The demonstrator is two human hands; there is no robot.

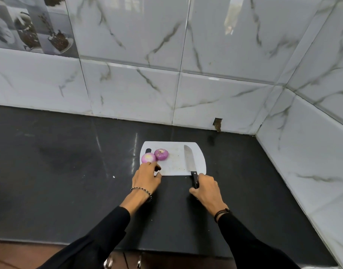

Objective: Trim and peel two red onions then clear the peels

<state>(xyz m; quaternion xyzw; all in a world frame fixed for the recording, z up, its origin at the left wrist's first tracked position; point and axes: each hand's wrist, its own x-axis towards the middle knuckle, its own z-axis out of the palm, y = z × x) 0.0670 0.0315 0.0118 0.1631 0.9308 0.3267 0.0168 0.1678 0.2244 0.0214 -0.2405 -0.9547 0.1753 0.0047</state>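
Onions (161, 154) beyond L hand (146, 177) (R hand (206, 188) grips knife (189, 159)).

Wide black countertop (69, 171) here, glossy, catching pale streaks of light. Behind it stand white marble-look wall tiles (128, 90) with grey veining, and more of them run round the corner onto the right-hand wall (312, 152). Up at top left, a picture tile (30, 26) (dark sprigs in a dish, it seems). There's a chipped hole (217, 124) at the tiles' foot, and a white speck (113, 177) on the counter.
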